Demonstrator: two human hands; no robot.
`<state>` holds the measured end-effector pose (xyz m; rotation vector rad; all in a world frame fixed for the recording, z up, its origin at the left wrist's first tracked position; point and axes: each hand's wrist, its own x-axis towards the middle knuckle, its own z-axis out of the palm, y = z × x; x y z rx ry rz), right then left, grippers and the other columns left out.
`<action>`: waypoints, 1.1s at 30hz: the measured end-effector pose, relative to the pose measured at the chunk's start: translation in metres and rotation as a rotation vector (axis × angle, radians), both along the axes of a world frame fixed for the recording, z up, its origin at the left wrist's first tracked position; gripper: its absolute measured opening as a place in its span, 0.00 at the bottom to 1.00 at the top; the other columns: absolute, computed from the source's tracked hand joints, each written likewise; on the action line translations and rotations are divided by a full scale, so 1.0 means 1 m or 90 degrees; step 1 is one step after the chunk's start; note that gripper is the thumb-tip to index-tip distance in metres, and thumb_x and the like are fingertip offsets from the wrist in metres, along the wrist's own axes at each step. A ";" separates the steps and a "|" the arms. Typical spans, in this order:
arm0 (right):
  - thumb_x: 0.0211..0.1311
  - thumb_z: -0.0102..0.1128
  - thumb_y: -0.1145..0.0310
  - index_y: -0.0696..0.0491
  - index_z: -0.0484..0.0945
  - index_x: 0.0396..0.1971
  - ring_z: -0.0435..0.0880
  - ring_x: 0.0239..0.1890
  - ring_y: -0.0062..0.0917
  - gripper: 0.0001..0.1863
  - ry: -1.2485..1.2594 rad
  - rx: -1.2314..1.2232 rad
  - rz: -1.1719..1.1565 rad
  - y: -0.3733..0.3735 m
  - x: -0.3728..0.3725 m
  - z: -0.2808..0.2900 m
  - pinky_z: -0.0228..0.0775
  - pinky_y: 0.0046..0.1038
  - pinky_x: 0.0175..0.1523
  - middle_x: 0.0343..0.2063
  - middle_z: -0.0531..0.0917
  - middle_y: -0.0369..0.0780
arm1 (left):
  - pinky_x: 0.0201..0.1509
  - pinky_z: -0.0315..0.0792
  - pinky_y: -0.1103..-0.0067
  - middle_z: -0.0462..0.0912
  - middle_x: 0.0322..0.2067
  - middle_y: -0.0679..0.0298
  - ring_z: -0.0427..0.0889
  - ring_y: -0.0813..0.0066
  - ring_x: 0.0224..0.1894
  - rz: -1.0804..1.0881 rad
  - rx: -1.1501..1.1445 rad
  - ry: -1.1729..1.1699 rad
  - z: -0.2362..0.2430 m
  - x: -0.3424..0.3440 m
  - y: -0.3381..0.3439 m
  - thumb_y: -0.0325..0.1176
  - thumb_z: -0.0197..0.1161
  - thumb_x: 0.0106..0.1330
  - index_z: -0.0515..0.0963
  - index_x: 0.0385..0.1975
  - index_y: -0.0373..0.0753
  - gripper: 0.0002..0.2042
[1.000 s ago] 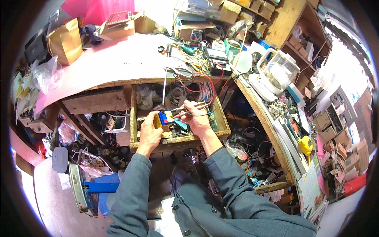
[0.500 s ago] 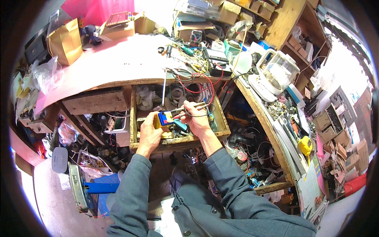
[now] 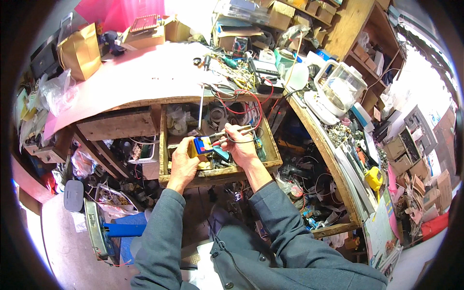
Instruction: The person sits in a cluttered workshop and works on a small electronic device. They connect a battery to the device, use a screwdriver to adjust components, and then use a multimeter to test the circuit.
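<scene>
Above an open wooden drawer [image 3: 227, 172], my left hand [image 3: 182, 162] grips a small blue block [image 3: 203, 145] with a yellow-and-red patch, its exact kind too small to make out. My right hand [image 3: 240, 147] is closed around a pair of test probes [image 3: 219, 141], one red and one dark, held like chopsticks. Their tips point left at the block's right side; whether they touch it I cannot tell. A red test lead [image 3: 261, 113] loops up from the right hand to the bench top. Within the drawer lie a roll of tape [image 3: 217, 114], clear plastic bags [image 3: 178, 120] and small parts.
Pliers and other hand tools [image 3: 232, 67] crowd the bench behind the drawer. A pale sheet [image 3: 140, 72] covers the bench at left. On the right bench stand a clear-sided appliance [image 3: 340, 87] and a yellow tool [image 3: 373, 179]. Another open drawer [image 3: 333, 229] full of cables lies below.
</scene>
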<state>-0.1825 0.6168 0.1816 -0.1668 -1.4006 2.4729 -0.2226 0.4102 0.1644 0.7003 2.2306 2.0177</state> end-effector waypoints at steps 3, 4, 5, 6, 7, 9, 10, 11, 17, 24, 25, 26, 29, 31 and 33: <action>0.69 0.70 0.62 0.49 0.82 0.33 0.88 0.22 0.24 0.09 0.004 0.000 0.002 0.001 0.000 -0.001 0.81 0.23 0.25 0.24 0.86 0.36 | 0.57 0.78 0.73 0.86 0.44 0.60 0.85 0.68 0.48 0.000 -0.002 0.004 0.000 0.000 0.001 0.17 0.72 0.50 0.77 0.52 0.36 0.26; 0.69 0.71 0.62 0.50 0.82 0.33 0.88 0.22 0.24 0.09 0.006 -0.001 0.004 0.001 0.000 -0.001 0.81 0.22 0.25 0.24 0.86 0.36 | 0.57 0.78 0.73 0.86 0.44 0.60 0.85 0.68 0.48 0.002 -0.005 0.007 0.000 0.000 0.000 0.17 0.72 0.50 0.77 0.52 0.36 0.26; 0.69 0.71 0.62 0.50 0.82 0.33 0.88 0.22 0.24 0.09 0.006 0.000 0.004 0.001 0.000 -0.002 0.81 0.22 0.24 0.24 0.86 0.36 | 0.57 0.78 0.73 0.86 0.44 0.60 0.85 0.68 0.48 0.005 -0.008 0.010 0.000 0.000 0.000 0.17 0.73 0.50 0.77 0.52 0.36 0.26; 0.69 0.71 0.62 0.50 0.82 0.33 0.88 0.22 0.23 0.09 0.006 0.001 0.003 0.002 -0.001 -0.002 0.81 0.22 0.24 0.24 0.86 0.36 | 0.56 0.78 0.74 0.87 0.45 0.62 0.85 0.71 0.48 0.004 -0.018 0.016 -0.001 0.000 0.000 0.17 0.73 0.52 0.77 0.53 0.37 0.26; 0.69 0.71 0.62 0.50 0.82 0.33 0.88 0.22 0.23 0.09 0.006 0.002 0.002 0.002 -0.001 -0.003 0.81 0.22 0.24 0.24 0.87 0.36 | 0.56 0.78 0.76 0.87 0.45 0.64 0.84 0.74 0.48 0.004 -0.028 0.022 -0.003 -0.002 -0.001 0.18 0.73 0.54 0.77 0.54 0.38 0.26; 0.69 0.71 0.62 0.50 0.82 0.33 0.88 0.21 0.23 0.09 0.008 0.003 0.002 0.003 -0.001 -0.004 0.81 0.22 0.24 0.24 0.87 0.36 | 0.55 0.78 0.76 0.87 0.45 0.64 0.85 0.74 0.48 0.005 -0.031 0.021 -0.004 -0.002 0.000 0.18 0.74 0.54 0.77 0.54 0.38 0.26; 0.69 0.71 0.62 0.50 0.82 0.33 0.88 0.21 0.23 0.09 0.009 0.004 0.003 0.002 -0.001 -0.003 0.81 0.22 0.24 0.24 0.87 0.36 | 0.56 0.78 0.74 0.87 0.44 0.62 0.85 0.70 0.48 0.008 -0.025 0.014 -0.002 -0.001 0.000 0.18 0.74 0.52 0.77 0.53 0.37 0.26; 0.69 0.71 0.62 0.50 0.82 0.33 0.88 0.21 0.22 0.09 0.007 0.001 0.000 0.001 -0.001 -0.003 0.81 0.22 0.24 0.24 0.87 0.36 | 0.56 0.78 0.72 0.86 0.44 0.60 0.85 0.67 0.48 0.010 -0.019 0.007 -0.001 0.000 0.000 0.18 0.74 0.50 0.78 0.52 0.37 0.26; 0.69 0.71 0.62 0.50 0.82 0.33 0.87 0.20 0.22 0.09 0.008 0.001 0.005 0.005 -0.005 -0.006 0.81 0.23 0.24 0.24 0.86 0.36 | 0.55 0.78 0.72 0.87 0.44 0.60 0.85 0.67 0.48 0.010 -0.022 0.016 -0.001 -0.001 0.001 0.19 0.75 0.49 0.78 0.52 0.37 0.26; 0.68 0.71 0.61 0.50 0.81 0.32 0.87 0.20 0.23 0.10 -0.011 0.017 -0.011 0.002 -0.005 -0.004 0.80 0.23 0.23 0.24 0.86 0.36 | 0.55 0.78 0.71 0.86 0.44 0.58 0.85 0.66 0.48 0.003 -0.019 0.041 -0.006 -0.005 -0.001 0.18 0.72 0.51 0.77 0.52 0.36 0.25; 0.69 0.71 0.61 0.50 0.81 0.31 0.86 0.20 0.23 0.10 0.006 0.037 -0.012 0.006 -0.006 -0.008 0.80 0.24 0.23 0.25 0.86 0.37 | 0.55 0.78 0.71 0.86 0.44 0.57 0.86 0.65 0.48 0.007 -0.024 0.054 -0.005 -0.006 0.001 0.19 0.71 0.51 0.77 0.53 0.36 0.25; 0.69 0.71 0.61 0.50 0.82 0.32 0.85 0.20 0.22 0.10 0.004 0.024 -0.028 0.007 -0.006 -0.006 0.80 0.25 0.24 0.24 0.86 0.37 | 0.55 0.78 0.71 0.86 0.44 0.56 0.86 0.64 0.48 0.012 -0.031 0.067 -0.004 -0.006 0.005 0.19 0.70 0.52 0.77 0.53 0.35 0.25; 0.70 0.69 0.62 0.52 0.83 0.35 0.85 0.21 0.23 0.10 0.007 0.000 -0.031 0.001 0.000 -0.002 0.79 0.24 0.25 0.25 0.86 0.37 | 0.55 0.78 0.76 0.87 0.45 0.64 0.84 0.75 0.48 0.013 -0.056 0.059 -0.012 -0.007 0.000 0.21 0.74 0.56 0.76 0.56 0.38 0.26; 0.71 0.69 0.62 0.53 0.83 0.35 0.85 0.22 0.23 0.10 0.006 -0.031 -0.025 0.000 0.002 0.003 0.79 0.25 0.26 0.26 0.86 0.39 | 0.55 0.78 0.75 0.87 0.45 0.63 0.84 0.75 0.49 0.018 -0.054 0.058 -0.011 -0.007 -0.001 0.21 0.74 0.56 0.76 0.56 0.39 0.26; 0.71 0.68 0.62 0.54 0.83 0.35 0.85 0.23 0.23 0.10 0.024 -0.035 -0.013 0.001 0.004 0.004 0.79 0.25 0.26 0.26 0.86 0.39 | 0.56 0.78 0.75 0.87 0.46 0.63 0.84 0.74 0.50 0.019 -0.071 0.061 -0.007 -0.004 -0.001 0.20 0.73 0.55 0.76 0.57 0.38 0.27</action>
